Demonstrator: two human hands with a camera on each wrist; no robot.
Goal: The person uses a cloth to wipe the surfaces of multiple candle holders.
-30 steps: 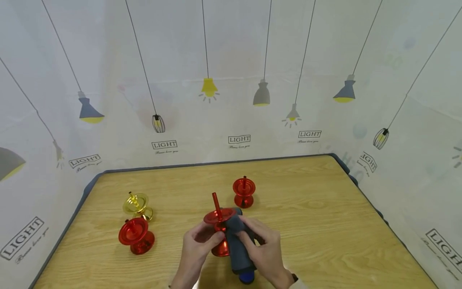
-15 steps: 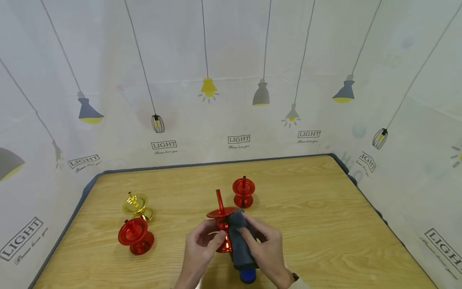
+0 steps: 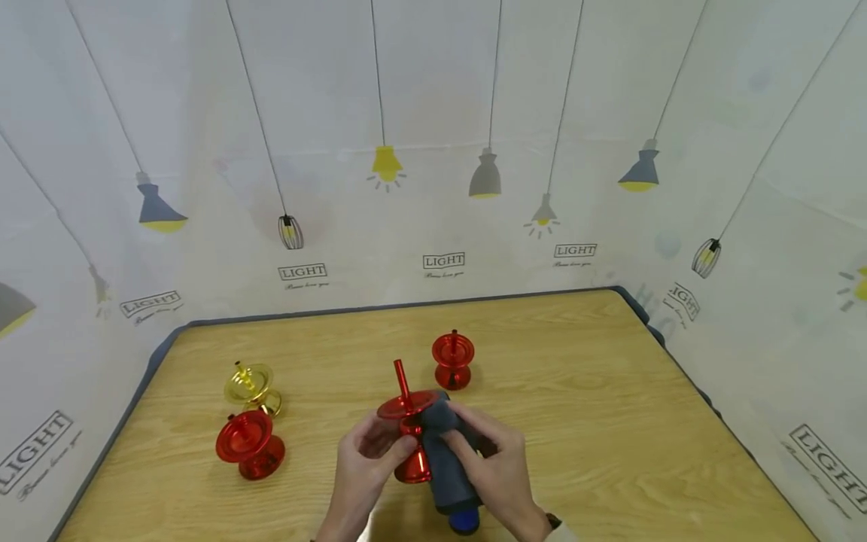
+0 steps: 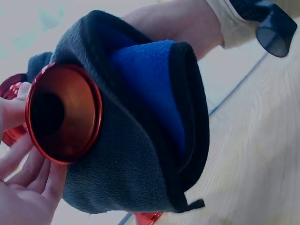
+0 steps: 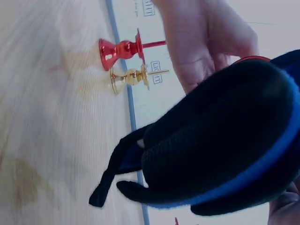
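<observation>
Near the front of the table, my left hand (image 3: 362, 470) grips a shiny red candle holder (image 3: 413, 468) around its stem, its rod tilted a little left. Its wide dish faces up, and the hollow round base (image 4: 82, 117) shows in the left wrist view. My right hand (image 3: 503, 470) pinches a folded cloth (image 3: 450, 478), dark grey with a blue inner side, and holds it against the right side of the holder. In the right wrist view the cloth (image 5: 220, 136) covers most of the holder, leaving a sliver of red rim (image 5: 253, 58).
A gold candle holder (image 3: 249, 384) and a red one (image 3: 249, 440) stand close together on the left of the wooden table (image 3: 609, 421). Another red candle holder (image 3: 453, 360) stands just beyond my hands. A white curtain (image 3: 433, 211) printed with lamps surrounds the table's back and sides.
The held candle holder turned more upright and shifted right half a second ago, then tilted back left. The cloth moved with it, still against its side. The head view shifted slightly.
</observation>
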